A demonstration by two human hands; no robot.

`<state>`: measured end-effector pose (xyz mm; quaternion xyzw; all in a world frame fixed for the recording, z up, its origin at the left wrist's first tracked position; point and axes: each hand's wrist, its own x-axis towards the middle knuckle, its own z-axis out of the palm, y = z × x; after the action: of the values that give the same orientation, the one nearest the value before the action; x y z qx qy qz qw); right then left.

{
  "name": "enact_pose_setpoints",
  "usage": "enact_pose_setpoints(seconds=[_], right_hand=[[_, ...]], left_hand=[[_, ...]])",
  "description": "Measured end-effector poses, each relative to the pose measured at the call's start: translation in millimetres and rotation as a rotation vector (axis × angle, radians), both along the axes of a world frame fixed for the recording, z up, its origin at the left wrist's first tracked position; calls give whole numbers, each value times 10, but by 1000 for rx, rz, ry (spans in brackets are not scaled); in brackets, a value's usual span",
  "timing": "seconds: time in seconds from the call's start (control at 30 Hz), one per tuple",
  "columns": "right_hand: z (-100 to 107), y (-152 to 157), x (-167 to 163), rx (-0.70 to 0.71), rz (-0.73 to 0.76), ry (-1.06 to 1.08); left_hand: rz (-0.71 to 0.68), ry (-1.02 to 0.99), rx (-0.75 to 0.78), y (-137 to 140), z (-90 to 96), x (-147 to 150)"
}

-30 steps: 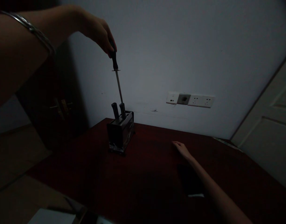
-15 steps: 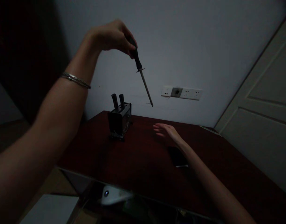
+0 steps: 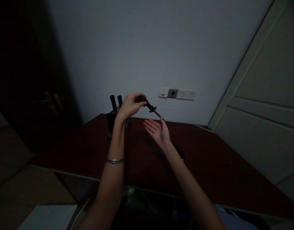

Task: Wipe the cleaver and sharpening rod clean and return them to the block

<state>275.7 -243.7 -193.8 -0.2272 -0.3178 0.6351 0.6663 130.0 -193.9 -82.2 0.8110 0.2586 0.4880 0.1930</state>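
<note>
Left hand (image 3: 129,105) has its fingers and thumb closed round the handle (image 3: 150,106) of a thin rod (image 3: 157,113), gripping it near the butt end, so the lower part of the handle, the guard (image 3: 152,109) and the metal all stick out past the grip. Rod is up in the air above the table (image 3: 216,166), tilted, running down and to the right from the left hand toward the right hand (image 3: 159,131). Far end sits right by the right thumb; can't tell if they touch. Right hand is palm up, fingers extended and slightly apart, not wrapped round anything.

Look of it: black handle, curved in outline, rounded butt; dark guard jutting out where handle meets metal; shaft slim, straight, greyish, dull in the dim light. Tip hard to make out against the thumb and dark tabletop.

Around: dark knife block (image 3: 111,123) behind the left hand and wrist, partly hidden, two black knife handles (image 3: 112,102) poking up from its top. Silver bracelet (image 3: 115,161) on the left forearm. Small dark object (image 3: 178,150) on the table by the right forearm, mostly covered. Sockets (image 3: 177,94) on the wall (image 3: 127,48) beyond
</note>
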Motion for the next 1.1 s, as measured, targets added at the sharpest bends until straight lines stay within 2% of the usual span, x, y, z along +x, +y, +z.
enact_pose_setpoints(seconds=[0.13,0.3,0.4,0.57,0.77,0.93,1.1], right_hand=[[-98,-50,-41,-47,-5,75],[-187,-17,-71,-139,-37,118],[-223,21,-86,-189,-56,133],[-252,45,-89,-265,-103,164],[-266,36,-38,-227,-94,128],[-319,38,-30,-235,-146,38],[-399,22,-44,-284,-266,-24]], left_hand=[[132,-27,-36,-138,-434,-4],[236,-52,-34,-256,-823,23],[233,-107,48,-293,-996,70],[231,-141,277,-364,-1270,164],[214,-77,432,-477,-1659,299],[221,-53,493,-593,-1956,399],[175,-23,465,-689,-2176,447]])
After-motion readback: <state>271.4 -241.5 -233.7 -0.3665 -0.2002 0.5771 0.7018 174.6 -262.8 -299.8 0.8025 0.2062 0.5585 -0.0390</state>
